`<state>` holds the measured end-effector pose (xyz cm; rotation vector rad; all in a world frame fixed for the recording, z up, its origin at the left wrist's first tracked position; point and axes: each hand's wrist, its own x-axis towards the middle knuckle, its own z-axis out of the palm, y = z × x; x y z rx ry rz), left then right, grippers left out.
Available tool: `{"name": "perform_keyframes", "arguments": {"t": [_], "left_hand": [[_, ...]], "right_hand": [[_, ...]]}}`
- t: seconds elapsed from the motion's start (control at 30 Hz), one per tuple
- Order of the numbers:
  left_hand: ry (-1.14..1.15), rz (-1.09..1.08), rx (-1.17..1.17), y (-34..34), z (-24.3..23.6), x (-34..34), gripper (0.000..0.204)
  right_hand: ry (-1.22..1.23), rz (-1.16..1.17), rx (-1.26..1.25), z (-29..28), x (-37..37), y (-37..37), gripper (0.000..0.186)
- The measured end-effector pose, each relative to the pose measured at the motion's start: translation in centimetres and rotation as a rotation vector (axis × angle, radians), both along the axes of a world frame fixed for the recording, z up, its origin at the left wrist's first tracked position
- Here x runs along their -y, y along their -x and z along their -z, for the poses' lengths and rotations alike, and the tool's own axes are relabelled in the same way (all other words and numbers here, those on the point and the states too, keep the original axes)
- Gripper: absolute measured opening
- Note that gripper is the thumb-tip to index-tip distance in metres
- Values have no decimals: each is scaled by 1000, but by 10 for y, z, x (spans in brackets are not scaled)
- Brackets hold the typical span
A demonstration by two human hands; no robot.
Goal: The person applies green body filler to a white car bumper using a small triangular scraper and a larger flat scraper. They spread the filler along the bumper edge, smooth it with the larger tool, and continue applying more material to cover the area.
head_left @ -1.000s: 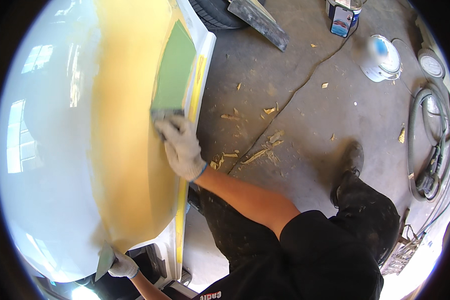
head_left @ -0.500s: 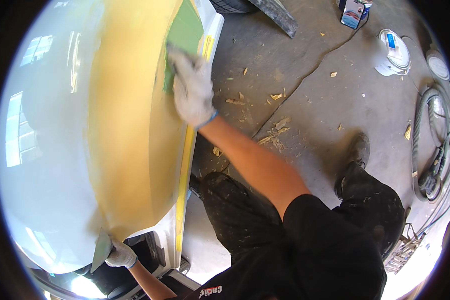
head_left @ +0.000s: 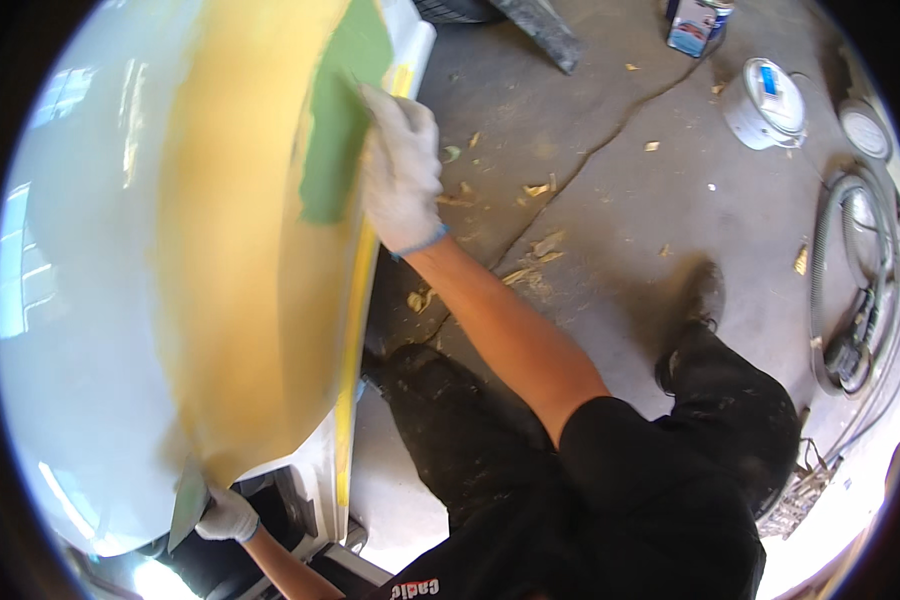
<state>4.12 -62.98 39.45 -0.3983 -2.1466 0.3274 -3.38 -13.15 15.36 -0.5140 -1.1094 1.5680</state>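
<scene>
Both are curled: left hand [head_left: 228, 516] gripping a plate [head_left: 187, 506], right hand [head_left: 403, 170] a spreader [head_left: 354, 82]

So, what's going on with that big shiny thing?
Someone with gloves on is busy at a big pale panel with a yellow area. Their right hand is at the green patch on it, holding what looks like a thin scraper; it's too blurry to tell if that touches. Their left hand holds a flat greenish plate near the panel's lower end.
</scene>
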Motion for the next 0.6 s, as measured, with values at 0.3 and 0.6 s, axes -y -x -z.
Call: {"name": "perform_keyframes", "arguments": {"t": [0.3, 0.6], "left_hand": [[62, 288, -191, -1, 7, -44, 53], [48, 316, -189, 8, 13, -33, 55]], "right_hand": [[157, -400, 46, -10, 110, -53, 28], [-241, 204, 137, -20, 21, -31, 26]]}}
